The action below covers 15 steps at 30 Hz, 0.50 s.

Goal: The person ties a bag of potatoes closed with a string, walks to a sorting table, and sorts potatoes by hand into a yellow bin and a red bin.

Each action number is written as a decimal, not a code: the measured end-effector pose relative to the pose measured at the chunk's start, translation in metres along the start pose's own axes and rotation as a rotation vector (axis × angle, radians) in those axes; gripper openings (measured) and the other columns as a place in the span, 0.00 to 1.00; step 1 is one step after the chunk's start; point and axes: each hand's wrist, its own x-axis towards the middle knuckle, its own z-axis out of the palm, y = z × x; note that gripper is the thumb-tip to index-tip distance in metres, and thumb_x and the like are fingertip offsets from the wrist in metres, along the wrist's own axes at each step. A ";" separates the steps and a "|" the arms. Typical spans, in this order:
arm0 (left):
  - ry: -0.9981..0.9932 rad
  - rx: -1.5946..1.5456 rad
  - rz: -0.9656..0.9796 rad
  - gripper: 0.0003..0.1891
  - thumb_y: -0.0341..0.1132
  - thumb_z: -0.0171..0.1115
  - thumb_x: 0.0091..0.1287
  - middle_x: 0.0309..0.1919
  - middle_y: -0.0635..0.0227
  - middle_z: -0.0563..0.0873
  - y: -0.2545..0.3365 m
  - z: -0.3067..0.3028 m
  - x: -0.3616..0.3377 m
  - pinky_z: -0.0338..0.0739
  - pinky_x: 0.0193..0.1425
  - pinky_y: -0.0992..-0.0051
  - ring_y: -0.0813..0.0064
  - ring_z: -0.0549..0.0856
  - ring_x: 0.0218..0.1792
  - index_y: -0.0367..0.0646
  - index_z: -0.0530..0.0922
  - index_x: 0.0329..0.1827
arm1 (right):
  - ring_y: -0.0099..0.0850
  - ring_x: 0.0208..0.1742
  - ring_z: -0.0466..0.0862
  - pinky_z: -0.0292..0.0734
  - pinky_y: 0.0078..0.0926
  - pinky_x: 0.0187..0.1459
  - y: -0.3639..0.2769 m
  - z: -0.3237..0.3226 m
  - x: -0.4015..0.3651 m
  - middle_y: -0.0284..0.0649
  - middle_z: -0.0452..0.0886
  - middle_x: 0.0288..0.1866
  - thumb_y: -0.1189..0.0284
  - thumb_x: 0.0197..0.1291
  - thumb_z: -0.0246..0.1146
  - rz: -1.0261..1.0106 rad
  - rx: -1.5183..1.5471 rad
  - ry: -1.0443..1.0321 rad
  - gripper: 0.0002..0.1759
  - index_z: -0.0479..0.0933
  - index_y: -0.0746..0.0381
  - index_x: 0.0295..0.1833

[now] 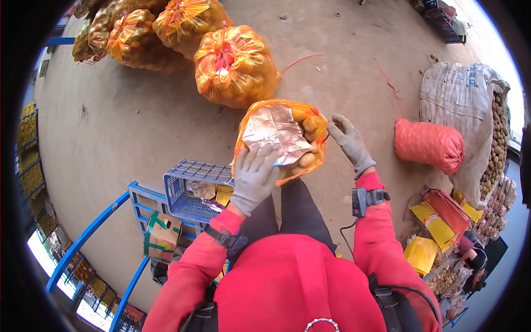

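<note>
An orange mesh bag (319, 157) stands upright with its mouth open in front of my legs, potatoes (311, 126) showing inside. A creased sheet of brownish-white paper (274, 133) covers the left part of the potatoes. My left hand (255, 174), in a grey glove, lies flat with its fingers stretched over the paper's lower left edge and the bag's rim. At the right rim, my grey-gloved right hand (349, 143) pinches the mesh edge between thumb and fingers.
Tied orange bags of potatoes (238, 69) stand at the back left. A blue plastic crate (193, 207) rests on a blue-framed cart (146, 193) to my left. On the right lie a red mesh sack (426, 145), a large white sack (456, 105) and yellow packets (423, 254). Another person (473, 254) is at lower right.
</note>
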 end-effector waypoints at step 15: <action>0.182 -1.107 -1.290 0.15 0.44 0.68 0.75 0.47 0.76 0.87 -0.031 -0.019 -0.065 0.74 0.57 0.79 0.85 0.80 0.50 0.41 0.84 0.50 | 0.21 0.42 0.84 0.78 0.23 0.48 0.006 0.018 0.008 0.35 0.89 0.37 0.57 0.69 0.68 0.065 0.177 0.000 0.21 0.86 0.67 0.41</action>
